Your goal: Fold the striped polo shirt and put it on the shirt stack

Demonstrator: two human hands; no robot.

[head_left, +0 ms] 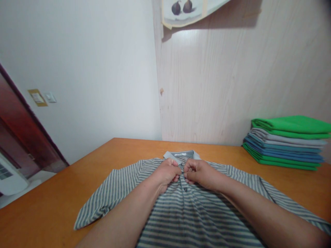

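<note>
A grey-and-white striped polo shirt (170, 217) lies face up on the table, its plain grey collar (196, 155) toward the wall and its sleeves spread to both sides. Just below the collar, my left hand (169, 172) pinches the left edge of the button placket. Opposite it, my right hand (198, 172) has its fingers closed on the placket's other edge. The two hands nearly meet at the upper placket. A dark button (185, 189) shows below them; whatever lies between the fingertips is too small to make out.
On the orange-brown table (129, 148), a stack of folded green, grey and blue cloths (287, 144) stands at the back right. A wall (201, 86) borders the far edge. At the left is a white appliance (10, 177), beyond the table's edge.
</note>
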